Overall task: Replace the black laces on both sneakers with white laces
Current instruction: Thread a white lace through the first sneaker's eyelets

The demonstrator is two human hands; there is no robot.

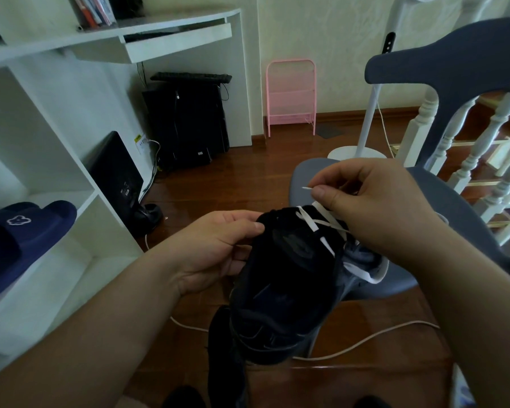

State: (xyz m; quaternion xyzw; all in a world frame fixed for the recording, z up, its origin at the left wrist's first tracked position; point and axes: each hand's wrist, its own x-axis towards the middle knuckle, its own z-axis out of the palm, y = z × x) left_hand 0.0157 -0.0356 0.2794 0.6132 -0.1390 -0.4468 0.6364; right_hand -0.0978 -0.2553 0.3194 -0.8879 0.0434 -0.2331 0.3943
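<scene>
White lace (pixel 321 214) tip pinched in right hand (pixel 374 207), just above and right of black sneaker (pixel 289 278) gripped by left hand (pixel 215 251), toe pointing far.

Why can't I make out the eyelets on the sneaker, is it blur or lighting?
Head view: mainly lighting. The black sneaker is underexposed, so detail is lost, while the white lace stands out. Wide-angle distortion bends the shelf unit and railing. Right hand looks sharp.
</scene>
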